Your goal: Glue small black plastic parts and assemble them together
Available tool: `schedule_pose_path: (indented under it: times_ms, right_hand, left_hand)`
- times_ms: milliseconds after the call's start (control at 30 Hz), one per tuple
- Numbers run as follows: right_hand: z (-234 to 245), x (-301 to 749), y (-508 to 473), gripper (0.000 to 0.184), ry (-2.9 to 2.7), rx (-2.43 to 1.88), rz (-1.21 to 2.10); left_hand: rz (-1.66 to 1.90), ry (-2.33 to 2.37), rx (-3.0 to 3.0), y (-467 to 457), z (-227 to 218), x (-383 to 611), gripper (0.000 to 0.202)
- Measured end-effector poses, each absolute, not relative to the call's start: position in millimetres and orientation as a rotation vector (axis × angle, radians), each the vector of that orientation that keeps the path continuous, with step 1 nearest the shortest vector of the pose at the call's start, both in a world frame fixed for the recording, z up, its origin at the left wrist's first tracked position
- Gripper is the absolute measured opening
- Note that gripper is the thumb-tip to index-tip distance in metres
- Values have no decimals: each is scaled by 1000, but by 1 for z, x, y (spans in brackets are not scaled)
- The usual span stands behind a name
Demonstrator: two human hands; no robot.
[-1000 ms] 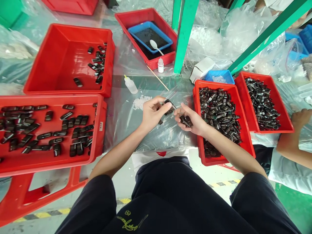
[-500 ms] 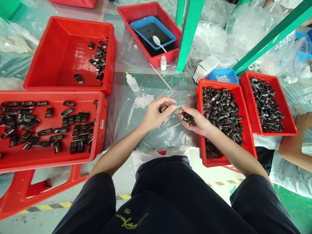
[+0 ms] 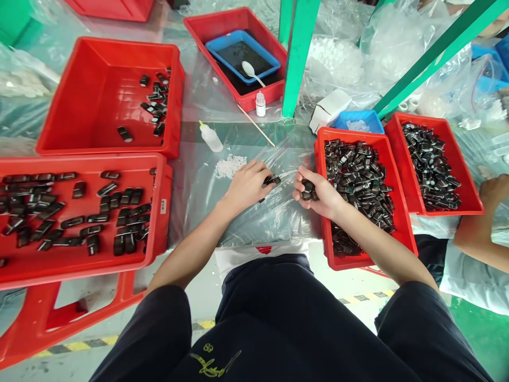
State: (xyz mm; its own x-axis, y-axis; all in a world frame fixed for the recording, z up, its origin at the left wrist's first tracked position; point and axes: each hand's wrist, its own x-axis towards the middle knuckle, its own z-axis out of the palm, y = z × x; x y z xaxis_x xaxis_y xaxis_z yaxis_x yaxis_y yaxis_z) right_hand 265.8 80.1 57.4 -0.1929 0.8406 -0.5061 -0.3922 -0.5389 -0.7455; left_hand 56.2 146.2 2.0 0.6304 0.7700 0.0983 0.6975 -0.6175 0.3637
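Note:
My left hand [image 3: 247,183] rests low on the plastic-covered table, fingers curled around a small dark part [image 3: 272,181] that pokes out at the fingertips. My right hand [image 3: 316,192] is closed on several small dark parts [image 3: 307,190] just beside the left wall of a red bin [image 3: 323,212] heaped with the same parts. A small pile of white bits [image 3: 229,165] lies just beyond my left hand.
Two red bins at left [image 3: 161,233] [image 3: 99,140] hold dark parts. A squeeze bottle [image 3: 210,137], a small dropper bottle [image 3: 260,104], a stick [image 3: 256,125], a blue tray with spoon [image 3: 242,55], a green post [image 3: 296,58]. Another person's hand [image 3: 491,191] is at right by a second filled bin [image 3: 475,204].
Both hands have dropped toward the table and drawn apart. My left hand turned palm down over its part; my right hand curled tighter and shifted toward the bin.

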Motion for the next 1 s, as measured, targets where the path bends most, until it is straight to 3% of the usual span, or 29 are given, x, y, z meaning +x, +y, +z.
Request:
schedule_pose_path:
  times_ms: [233,500,667,1000]
  right_hand:
    - [54,268,79,40,-712,-1150,1811]
    - [57,263,78,53,-814,-1168,1877]
    - [47,260,76,59,-972,-1228,1776]
    - [50,257,69,49,-1483,-1281,1381]
  left_hand:
    - [311,1094,2620,145,-5,59,22]
    - [782,1198,2154,152,4,51,13]
    - [1078,947,1866,149,18,49,23]
    - [995,827,1800,140,17,58,36]
